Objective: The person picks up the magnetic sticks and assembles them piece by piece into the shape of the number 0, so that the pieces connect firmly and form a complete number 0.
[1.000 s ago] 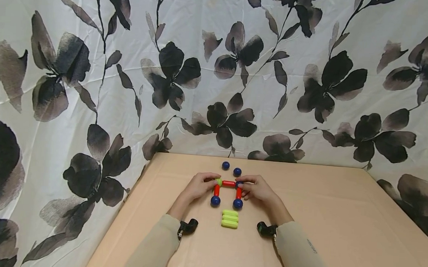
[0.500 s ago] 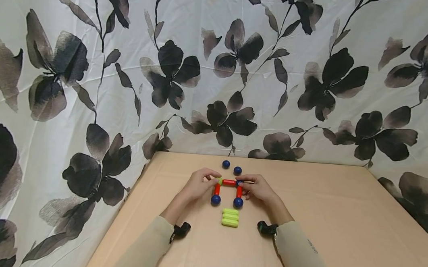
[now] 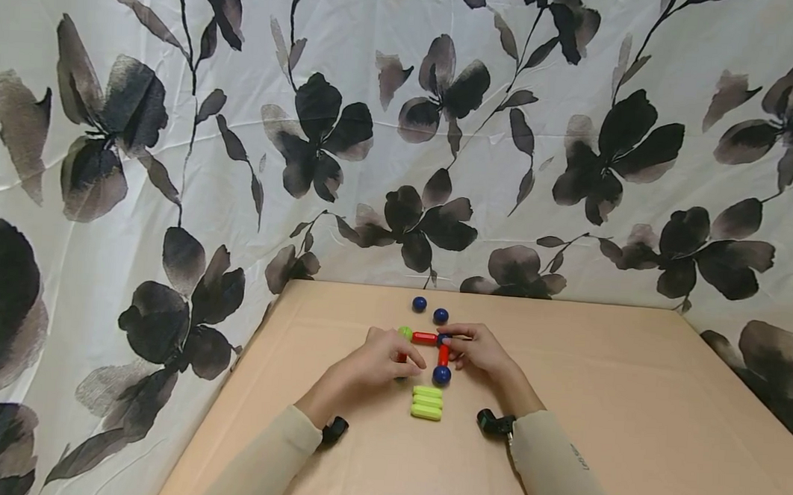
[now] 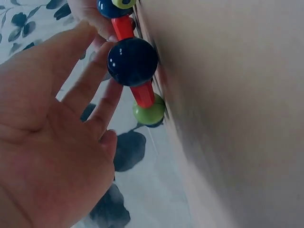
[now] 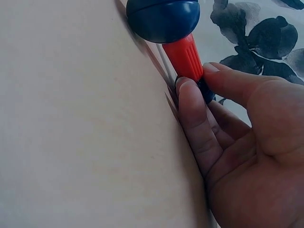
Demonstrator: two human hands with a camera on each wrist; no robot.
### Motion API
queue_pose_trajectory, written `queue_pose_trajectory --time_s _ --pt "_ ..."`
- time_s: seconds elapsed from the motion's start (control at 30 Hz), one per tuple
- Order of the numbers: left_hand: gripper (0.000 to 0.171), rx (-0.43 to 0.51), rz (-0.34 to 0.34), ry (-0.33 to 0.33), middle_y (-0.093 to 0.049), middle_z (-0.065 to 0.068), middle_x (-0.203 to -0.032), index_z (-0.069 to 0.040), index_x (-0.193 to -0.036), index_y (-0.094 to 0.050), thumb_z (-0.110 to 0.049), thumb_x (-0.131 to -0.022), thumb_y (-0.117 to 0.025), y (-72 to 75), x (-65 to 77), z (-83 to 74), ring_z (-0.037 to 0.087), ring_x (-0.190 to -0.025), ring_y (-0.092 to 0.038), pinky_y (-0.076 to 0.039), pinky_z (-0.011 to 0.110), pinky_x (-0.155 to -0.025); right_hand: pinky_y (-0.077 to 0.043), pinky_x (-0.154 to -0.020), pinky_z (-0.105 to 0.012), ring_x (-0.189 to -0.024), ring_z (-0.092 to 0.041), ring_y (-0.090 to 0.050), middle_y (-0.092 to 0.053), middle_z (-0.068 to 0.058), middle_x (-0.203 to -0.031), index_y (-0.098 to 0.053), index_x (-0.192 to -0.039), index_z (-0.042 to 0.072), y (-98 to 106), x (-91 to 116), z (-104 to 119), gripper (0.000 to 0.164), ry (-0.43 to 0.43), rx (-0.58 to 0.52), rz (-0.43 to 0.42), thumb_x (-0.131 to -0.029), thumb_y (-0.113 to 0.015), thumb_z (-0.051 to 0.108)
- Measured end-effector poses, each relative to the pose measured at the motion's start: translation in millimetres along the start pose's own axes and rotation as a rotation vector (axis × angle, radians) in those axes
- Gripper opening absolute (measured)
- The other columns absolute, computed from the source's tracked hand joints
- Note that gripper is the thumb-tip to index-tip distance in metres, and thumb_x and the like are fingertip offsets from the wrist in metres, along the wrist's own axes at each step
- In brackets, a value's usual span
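Note:
A three-sided frame of red rods and balls lies on the table. Its far red rod [image 3: 424, 339] joins a green ball [image 3: 405, 332] to a blue corner ball [image 3: 442, 340]. With thumb and fingers my right hand [image 3: 482, 349] pinches that corner ball, beside the right red rod [image 5: 184, 57], which ends in a nearer blue ball [image 3: 441, 375]. My left hand [image 3: 380, 357] hovers over the left side, covering most of the left rod and its blue end ball [image 4: 132, 61] in the head view. Its fingers are loosely extended beside that ball, pinching nothing.
Several yellow-green rods [image 3: 426, 403] lie in a stack of rows nearer the body. Two loose blue balls, one farther back [image 3: 419, 304] and one closer [image 3: 441, 316], sit beyond the frame. A floral cloth [image 3: 522, 157] hangs behind the table [image 3: 630, 409].
My left hand has let go of the green ball and moved nearer the body and slightly right, over the left rod. The right hand keeps its pinch in place.

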State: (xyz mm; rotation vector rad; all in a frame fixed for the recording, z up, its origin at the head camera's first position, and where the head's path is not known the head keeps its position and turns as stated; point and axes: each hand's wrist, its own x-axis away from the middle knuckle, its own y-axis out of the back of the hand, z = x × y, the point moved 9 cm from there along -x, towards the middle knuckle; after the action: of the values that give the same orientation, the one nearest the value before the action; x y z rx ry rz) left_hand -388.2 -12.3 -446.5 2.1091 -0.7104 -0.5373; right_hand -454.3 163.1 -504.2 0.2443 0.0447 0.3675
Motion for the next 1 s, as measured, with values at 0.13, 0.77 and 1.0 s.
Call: queue_pose_trajectory --time_s 0.13,0.77,1.0 --pt "0.011 -0.064 0.053 -0.043 -0.075 -0.024 -0.093 -0.025 -0.100 -0.084 -0.031 -0.096 -0.076 -9.4 -1.0 -9.0 -0.001 -0.089 -0.061 -0.025 0.041 -0.094 -0.059 -0.058 -0.025 -0.068 -0.016 -0.064 -0.068 -0.005 -0.087 -0.066 -0.136 -0.001 0.6 -0.6 -1.3 0.037 0.005 -0.003 0.000 -0.101 -0.067 0.007" --pt "0.012 -0.234 0.123 -0.092 -0.069 -0.024 -0.084 -0.025 -0.105 -0.080 -0.030 -0.094 -0.078 -26.8 -3.3 -22.9 -0.007 -0.082 -0.060 -0.031 0.038 -0.095 -0.059 -0.059 -0.026 -0.068 -0.016 -0.065 -0.068 -0.007 -0.091 -0.065 -0.137 0.000 1.9 -1.6 -3.2 0.036 -0.013 0.010 -0.007 -0.102 -0.065 0.006" --pt "0.005 -0.257 0.123 -0.091 -0.067 -0.022 -0.081 -0.025 -0.096 -0.078 -0.029 -0.093 -0.080 -29.4 -4.9 -26.5 -0.006 -0.079 -0.058 -0.032 0.040 -0.099 -0.059 -0.058 -0.026 -0.068 -0.017 -0.064 -0.068 -0.006 -0.090 -0.066 -0.136 -0.001 0.6 -0.9 -0.4 0.036 -0.002 0.008 -0.004 -0.101 -0.066 0.005"
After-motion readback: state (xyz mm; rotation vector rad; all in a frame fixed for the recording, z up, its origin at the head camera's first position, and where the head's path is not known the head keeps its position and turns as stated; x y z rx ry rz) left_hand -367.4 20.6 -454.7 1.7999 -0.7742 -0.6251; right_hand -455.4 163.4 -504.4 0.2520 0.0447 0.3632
